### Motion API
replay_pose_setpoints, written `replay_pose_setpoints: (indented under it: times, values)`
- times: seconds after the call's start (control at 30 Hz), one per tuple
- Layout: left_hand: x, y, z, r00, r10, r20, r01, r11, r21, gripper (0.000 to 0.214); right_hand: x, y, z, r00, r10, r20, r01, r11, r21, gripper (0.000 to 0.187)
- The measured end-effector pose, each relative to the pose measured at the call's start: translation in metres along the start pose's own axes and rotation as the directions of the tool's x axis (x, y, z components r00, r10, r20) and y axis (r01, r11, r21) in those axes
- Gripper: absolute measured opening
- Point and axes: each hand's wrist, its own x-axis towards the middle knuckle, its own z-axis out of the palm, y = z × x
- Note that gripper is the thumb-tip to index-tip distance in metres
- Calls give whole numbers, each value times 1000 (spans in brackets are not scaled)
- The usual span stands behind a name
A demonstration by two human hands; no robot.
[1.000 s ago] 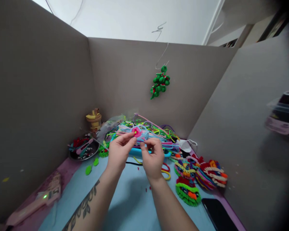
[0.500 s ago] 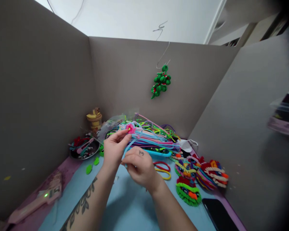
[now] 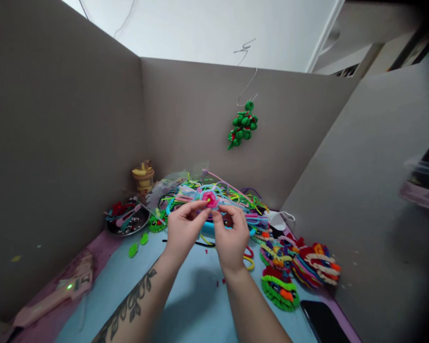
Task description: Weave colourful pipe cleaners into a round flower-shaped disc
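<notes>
A pink pipe cleaner flower (image 3: 209, 197) with a yellow centre is held up over the middle of the table. My left hand (image 3: 186, 227) pinches it between thumb and forefinger from the left. From the lower right, the thumb and fingers of my right hand (image 3: 232, 233) close on the flower's edge. Light blue pipe cleaner loops show around the flower, hard to tell from the pile behind. That pile of loose coloured pipe cleaners (image 3: 252, 220) lies just beyond both hands.
To the left are a metal bowl (image 3: 123, 231), green leaf shapes (image 3: 133, 250) and a pink glue gun (image 3: 53, 302) with a lit green light. Colourful fuzzy pieces (image 3: 280, 288) and a phone (image 3: 323, 321) lie right. Grey panels (image 3: 196, 114) enclose the table; a green ornament (image 3: 243, 125) hangs behind.
My right hand has let the blue strand's lower end go and moved up to the flower's right side. The flower, in my left hand, has shifted right and now faces me more.
</notes>
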Motion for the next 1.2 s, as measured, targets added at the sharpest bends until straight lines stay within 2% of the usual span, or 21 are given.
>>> replay_pose_setpoints:
  times: [0.13,0.3,0.5,0.7,0.83,1.07,1.13,1.2]
  values:
    - [-3,-2,2,999,1,32,-2,1000,20,21,1,4,0,997,42,-59,-42,999,5,12]
    - [-5,-4,5,999,-15,42,15,1000,-3,23,2,5,-1,997,-5,-81,3,1000,-25,10]
    - [-3,-4,6,1000,-14,25,14,1000,1,22,6,1,-1,1000,15,-22,-14,1000,28,8]
    - [-1,-9,4,998,34,59,-37,998,47,18,13,3,-4,986,130,108,-135,990,39,12]
    - [0,-10,7,996,52,77,-57,997,57,13,17,5,-6,972,158,174,-167,985,35,17]
    - [5,-14,9,980,-109,164,141,969,-202,20,20,11,-7,934,204,294,-250,959,130,13]
    - [7,-17,8,985,-122,125,149,962,-230,20,18,12,-5,931,209,299,-267,948,171,4]
    - [8,-19,7,990,-126,69,140,959,-247,21,16,10,-4,937,178,302,-245,948,202,20]
